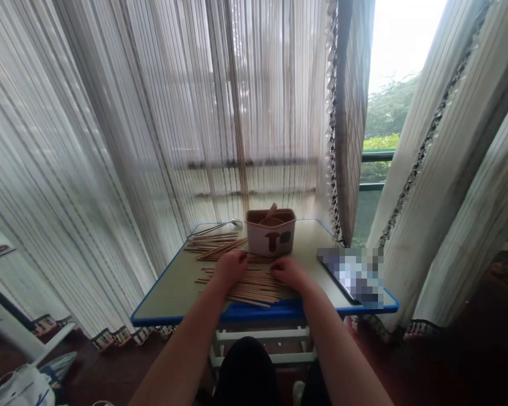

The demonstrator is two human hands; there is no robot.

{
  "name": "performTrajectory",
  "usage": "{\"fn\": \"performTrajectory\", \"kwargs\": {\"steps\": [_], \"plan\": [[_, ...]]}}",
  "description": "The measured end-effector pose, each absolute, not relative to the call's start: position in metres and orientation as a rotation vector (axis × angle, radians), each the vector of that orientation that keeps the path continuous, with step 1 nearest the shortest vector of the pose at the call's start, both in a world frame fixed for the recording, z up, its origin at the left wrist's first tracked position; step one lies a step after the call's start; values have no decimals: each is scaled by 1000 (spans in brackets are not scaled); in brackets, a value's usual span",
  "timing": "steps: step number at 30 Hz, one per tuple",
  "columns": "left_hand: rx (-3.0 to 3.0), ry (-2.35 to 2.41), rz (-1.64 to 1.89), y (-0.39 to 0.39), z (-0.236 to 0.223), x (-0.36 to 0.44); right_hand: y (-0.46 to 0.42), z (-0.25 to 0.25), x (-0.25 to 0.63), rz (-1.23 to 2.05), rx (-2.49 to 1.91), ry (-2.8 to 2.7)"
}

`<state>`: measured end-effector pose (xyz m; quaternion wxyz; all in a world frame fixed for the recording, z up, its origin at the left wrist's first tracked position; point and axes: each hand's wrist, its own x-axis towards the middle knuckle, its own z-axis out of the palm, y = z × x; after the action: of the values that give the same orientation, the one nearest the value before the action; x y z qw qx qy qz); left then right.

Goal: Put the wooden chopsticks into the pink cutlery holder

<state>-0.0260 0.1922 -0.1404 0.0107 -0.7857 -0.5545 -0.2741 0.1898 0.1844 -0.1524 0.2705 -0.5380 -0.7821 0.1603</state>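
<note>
- Chopsticks, thin and made of wood, lie in a loose bunch near the front edge of the table. They should be light and stiff, and they may roll. The middle looks like the best place to take hold.
- Left hand curls over the left part of the bunch. I cannot tell if it pinches a stick.
- Right hand bends in by the right ends, thumb and finger close together. I cannot tell if they hold anything.
- Tablet or phone lies off to the right, out of the way.
- Brown-rimmed box stands just past the hands and blocks the way straight ahead.
- More chopsticks lie left of the box, some crossed.
- Metal ladle lies behind those.
- Striped curtain hangs at the back.
</note>
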Motion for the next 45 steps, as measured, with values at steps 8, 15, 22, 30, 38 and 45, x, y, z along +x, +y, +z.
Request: {"fn": "performTrajectory", "kwargs": {"steps": [8,15,22,30,38,45], "plan": [[-2662,-1529,-911,200,-158,-23,195,-167,191,358,-1410,-2066],[-2564,-1528,-968,201,-158,-26,199,-165,194,242,-1473,-1829],[-2436,-1662,-841,197,-155,-27,204,-167,201,268,-1318,-1501],[-2377,-1771,-753,195,-154,-26,199,-161,208,352,-1226,-1059],[-2420,-1776,-1487,202,-152,-28,197,-162,206,575,-1123,-970],[-2243,-1725,-2773,203,-142,-24,192,-165,194,771,-1147,-1331]]}}
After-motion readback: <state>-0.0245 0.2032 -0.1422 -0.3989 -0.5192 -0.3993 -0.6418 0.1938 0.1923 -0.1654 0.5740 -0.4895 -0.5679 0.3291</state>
